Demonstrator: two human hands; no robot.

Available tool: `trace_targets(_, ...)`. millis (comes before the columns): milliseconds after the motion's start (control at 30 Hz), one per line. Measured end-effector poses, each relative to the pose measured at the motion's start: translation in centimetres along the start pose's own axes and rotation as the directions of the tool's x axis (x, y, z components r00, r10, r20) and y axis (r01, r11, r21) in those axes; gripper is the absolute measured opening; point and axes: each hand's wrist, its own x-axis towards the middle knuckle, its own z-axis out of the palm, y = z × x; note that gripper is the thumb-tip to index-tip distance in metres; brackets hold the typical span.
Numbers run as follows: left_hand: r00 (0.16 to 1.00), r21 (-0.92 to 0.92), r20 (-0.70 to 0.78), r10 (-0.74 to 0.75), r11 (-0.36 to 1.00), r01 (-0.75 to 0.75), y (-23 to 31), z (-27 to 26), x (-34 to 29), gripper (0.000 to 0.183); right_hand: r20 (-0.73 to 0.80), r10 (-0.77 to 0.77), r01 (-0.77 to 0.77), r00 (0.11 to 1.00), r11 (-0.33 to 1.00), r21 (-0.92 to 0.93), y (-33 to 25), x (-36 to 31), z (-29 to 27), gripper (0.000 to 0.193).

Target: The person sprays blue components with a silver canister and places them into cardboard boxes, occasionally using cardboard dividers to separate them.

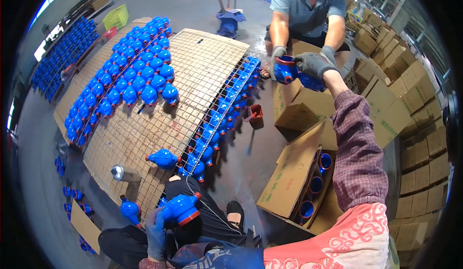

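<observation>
Reaching far forward, your right hand, in a dark grey glove, closes on a glossy blue bulb-shaped part with a red rim, met by a co-worker's gloved hands holding another such part. Your left hand, in a blue glove, grips a second blue red-rimmed part close to your lap, kept ready. Below your right arm an open cardboard box holds parts on end. Left of your left hand, a wire rack on brown board carries rows of blue parts over grey concrete floor; stacked cartons line the right.
</observation>
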Motion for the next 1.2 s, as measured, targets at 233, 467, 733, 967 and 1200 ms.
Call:
trace_targets(233, 0.998, 0.044, -0.006, 0.063, 0.997, -0.063, -1.3, -2.3, -0.1, 0.039, -0.021, 0.165, -0.163, 0.986, 0.984, 0.074, -4.6, 0.1, 1.4, 0.028)
trace_targets(467, 0.999, -0.089, -0.017, 0.041, 0.995, -0.043, -1.5, -2.4, 0.0, 0.03, -0.275, 0.087, -0.049, 0.958, 0.989, 0.142, -4.4, -4.7, 4.3, 0.023)
trace_targets(733, 0.999, -0.204, -0.05, -0.009, 0.979, -0.002, -2.4, -4.4, -0.6, 0.035, -0.221, 0.154, -0.019, 0.963, 0.858, 0.514, -14.7, -7.4, 6.8, 0.025)
trace_targets(967, 0.963, -0.322, -0.249, -0.107, 0.946, 0.022, 0.5, -8.9, -2.2, 0.036, -0.287, -0.03, 0.161, 0.958, 0.881, 0.446, -25.1, -1.7, 10.9, 0.023)
trace_targets(1200, 0.855, -0.383, -0.512, 0.083, 0.869, -0.313, 2.8, -17.2, -2.7, 0.03, -0.218, -0.36, 0.403, 0.907, 0.893, 0.199, -42.9, 8.1, 12.4, 0.022)
